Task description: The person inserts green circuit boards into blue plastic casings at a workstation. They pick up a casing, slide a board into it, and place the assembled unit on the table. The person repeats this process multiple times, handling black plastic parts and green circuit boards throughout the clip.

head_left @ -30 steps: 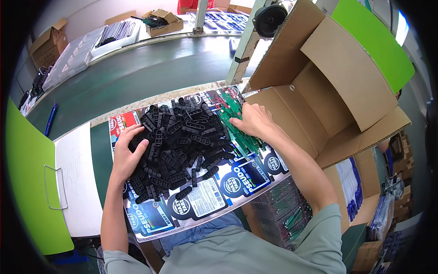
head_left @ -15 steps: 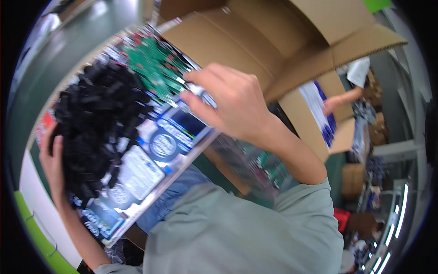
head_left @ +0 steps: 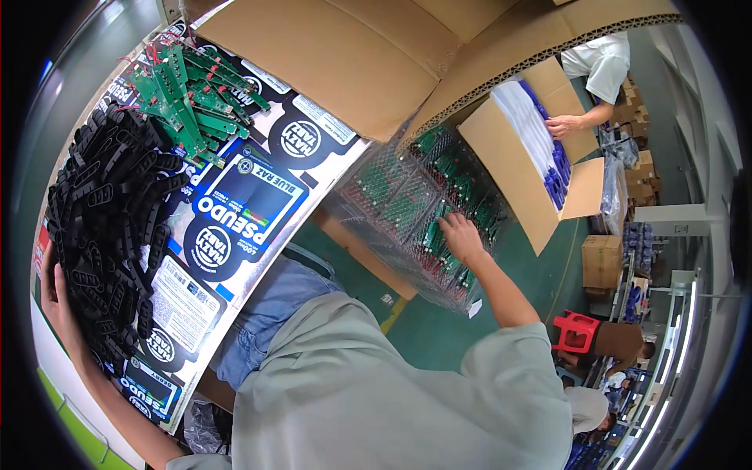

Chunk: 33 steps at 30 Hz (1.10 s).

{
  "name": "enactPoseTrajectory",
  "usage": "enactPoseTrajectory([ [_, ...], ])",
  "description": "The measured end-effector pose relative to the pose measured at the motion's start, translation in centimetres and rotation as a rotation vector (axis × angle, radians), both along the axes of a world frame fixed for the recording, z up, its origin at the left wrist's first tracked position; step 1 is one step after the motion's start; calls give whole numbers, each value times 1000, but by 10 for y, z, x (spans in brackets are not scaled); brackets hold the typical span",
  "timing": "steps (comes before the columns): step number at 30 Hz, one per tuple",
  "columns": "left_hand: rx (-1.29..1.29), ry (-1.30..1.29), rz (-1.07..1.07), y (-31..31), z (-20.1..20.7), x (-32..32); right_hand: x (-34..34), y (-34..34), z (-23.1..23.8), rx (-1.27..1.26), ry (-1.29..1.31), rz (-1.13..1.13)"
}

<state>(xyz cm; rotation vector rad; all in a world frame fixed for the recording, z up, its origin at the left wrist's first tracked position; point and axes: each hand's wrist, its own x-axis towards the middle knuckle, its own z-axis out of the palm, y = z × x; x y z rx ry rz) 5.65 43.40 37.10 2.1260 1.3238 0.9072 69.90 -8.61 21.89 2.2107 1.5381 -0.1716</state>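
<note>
My right hand (head_left: pixel 464 239) reaches over a clear plastic-wrapped stack (head_left: pixel 376 188) of green circuit boards on my right. Its fingers are slightly apart, with the tips at the boards; I see no board lifted in them. My left hand (head_left: pixel 59 305) rests at the outer left edge of a heap of black plastic casings (head_left: pixel 110 227) on the table, fingers stretched along it and partly hidden. Beyond the heap lies a loose pile of green circuit boards (head_left: pixel 192 102) with red wires.
Printed blue, black and white sheets cover the table (head_left: pixel 270 227). A large open carton (head_left: pixel 352 63) stands at its far side. Further right, another person's hand (head_left: pixel 565 125) touches an open box (head_left: pixel 509 172) of white and purple items. A red stool (head_left: pixel 574 333) stands lower right.
My right hand has moved right, from beside the loose circuit boards on the table to the wrapped stack. My left hand stays at the black casings. The view has shifted.
</note>
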Motion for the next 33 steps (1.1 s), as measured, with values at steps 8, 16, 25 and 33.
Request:
enactPoseTrajectory([
  [8,-7,2,-9,-8,9,9,11,13,-19,-152,-125,380],
  [16,-24,-9,1,-8,8,9,23,25,-5,-233,20,389],
  [25,22,49,-9,-4,8,6,27,15,-22,-281,16,448],
  [33,60,81,-32,-2,7,4,42,-14,11,-157,32,421],
])
